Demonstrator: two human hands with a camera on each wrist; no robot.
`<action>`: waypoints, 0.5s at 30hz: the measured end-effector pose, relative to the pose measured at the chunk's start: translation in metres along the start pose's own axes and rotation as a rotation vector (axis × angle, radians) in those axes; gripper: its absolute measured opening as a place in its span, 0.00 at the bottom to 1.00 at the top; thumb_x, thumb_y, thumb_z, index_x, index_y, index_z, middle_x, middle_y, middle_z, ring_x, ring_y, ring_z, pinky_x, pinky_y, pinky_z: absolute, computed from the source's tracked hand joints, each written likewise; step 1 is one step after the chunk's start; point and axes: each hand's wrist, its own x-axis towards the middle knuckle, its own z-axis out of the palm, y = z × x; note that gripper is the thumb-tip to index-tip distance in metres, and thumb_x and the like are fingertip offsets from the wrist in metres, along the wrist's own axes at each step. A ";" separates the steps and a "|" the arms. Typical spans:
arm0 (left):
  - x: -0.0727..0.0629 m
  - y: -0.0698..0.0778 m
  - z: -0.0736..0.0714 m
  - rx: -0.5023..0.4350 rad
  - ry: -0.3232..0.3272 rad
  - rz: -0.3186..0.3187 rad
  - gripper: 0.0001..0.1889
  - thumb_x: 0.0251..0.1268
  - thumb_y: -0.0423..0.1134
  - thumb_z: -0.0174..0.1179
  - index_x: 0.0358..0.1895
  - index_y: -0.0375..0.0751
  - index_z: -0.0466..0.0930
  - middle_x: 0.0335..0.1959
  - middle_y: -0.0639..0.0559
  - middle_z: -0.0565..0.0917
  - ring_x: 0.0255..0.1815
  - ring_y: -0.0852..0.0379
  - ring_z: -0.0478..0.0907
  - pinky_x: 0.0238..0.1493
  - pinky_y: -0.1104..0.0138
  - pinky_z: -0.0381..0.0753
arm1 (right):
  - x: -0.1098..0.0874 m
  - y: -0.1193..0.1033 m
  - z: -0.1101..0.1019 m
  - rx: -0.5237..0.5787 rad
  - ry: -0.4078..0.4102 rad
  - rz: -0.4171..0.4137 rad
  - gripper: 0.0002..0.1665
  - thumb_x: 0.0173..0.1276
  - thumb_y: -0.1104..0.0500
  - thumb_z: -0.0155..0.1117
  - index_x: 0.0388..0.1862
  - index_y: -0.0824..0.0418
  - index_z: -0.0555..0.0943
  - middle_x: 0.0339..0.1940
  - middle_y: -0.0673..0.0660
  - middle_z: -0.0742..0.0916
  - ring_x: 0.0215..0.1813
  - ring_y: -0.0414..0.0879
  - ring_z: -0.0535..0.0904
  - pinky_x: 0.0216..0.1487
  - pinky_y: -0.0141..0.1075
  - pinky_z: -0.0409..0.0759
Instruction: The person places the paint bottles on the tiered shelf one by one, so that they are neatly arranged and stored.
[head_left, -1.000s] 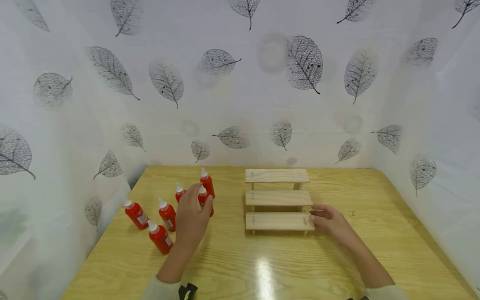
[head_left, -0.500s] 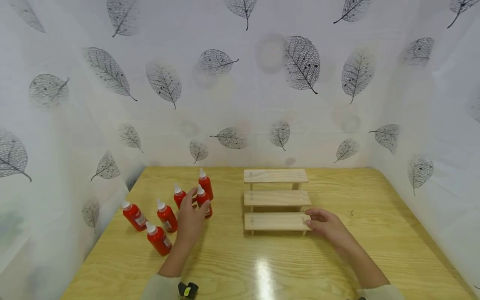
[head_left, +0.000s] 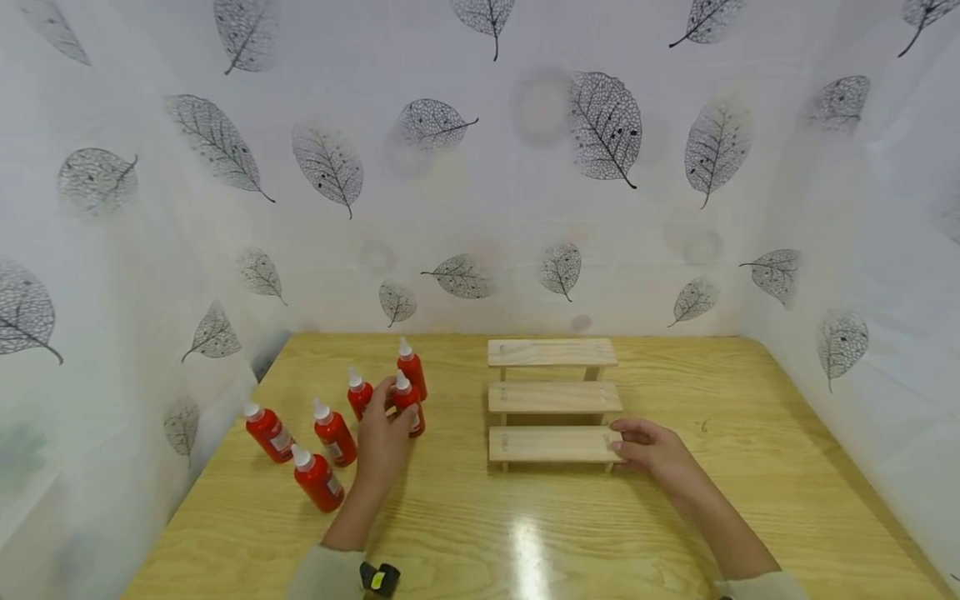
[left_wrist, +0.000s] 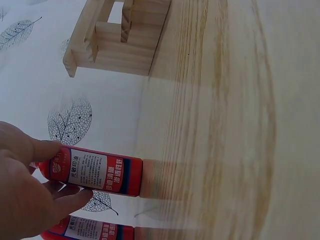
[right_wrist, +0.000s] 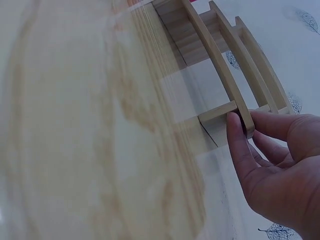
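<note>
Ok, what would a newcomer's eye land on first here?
Probably the six red bottles on the left of the table, one bottle held in the left grip. Next, the pale three-step rack right of them, its lowest shelf pinched at the right end by the right grip. Behind, dark leaf prints dot the white backdrop.

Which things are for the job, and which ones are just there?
Probably for the job:
red bottle, gripped by the left hand
wooden step rack, pinched by the right hand
perhaps five matching bottles

Just there:
leaf-print sheet
tabletop
</note>
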 end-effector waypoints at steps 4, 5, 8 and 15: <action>0.001 0.001 0.002 -0.011 0.009 0.024 0.30 0.73 0.35 0.60 0.75 0.45 0.62 0.70 0.44 0.73 0.68 0.43 0.74 0.65 0.47 0.78 | -0.001 -0.001 0.000 -0.001 0.002 0.004 0.34 0.72 0.59 0.65 0.71 0.73 0.67 0.58 0.62 0.77 0.52 0.45 0.80 0.53 0.38 0.86; 0.001 0.002 0.002 -0.012 0.012 0.032 0.30 0.73 0.35 0.60 0.75 0.45 0.62 0.70 0.44 0.73 0.67 0.43 0.74 0.65 0.48 0.78 | -0.001 -0.001 0.000 -0.001 0.003 0.005 0.34 0.73 0.59 0.65 0.71 0.73 0.67 0.58 0.63 0.77 0.52 0.45 0.80 0.53 0.38 0.86; 0.002 0.008 0.004 -0.026 0.018 0.061 0.30 0.72 0.35 0.62 0.74 0.46 0.63 0.68 0.45 0.75 0.67 0.45 0.75 0.66 0.50 0.78 | -0.001 0.000 0.001 -0.002 0.004 0.000 0.34 0.73 0.59 0.64 0.71 0.73 0.67 0.60 0.64 0.75 0.53 0.45 0.80 0.53 0.38 0.86; 0.003 0.024 0.009 -0.079 0.023 0.118 0.30 0.70 0.34 0.64 0.73 0.47 0.66 0.66 0.44 0.77 0.66 0.44 0.76 0.65 0.52 0.79 | -0.003 0.004 0.004 0.025 0.052 0.011 0.35 0.71 0.57 0.67 0.71 0.70 0.69 0.58 0.60 0.75 0.52 0.46 0.78 0.52 0.36 0.86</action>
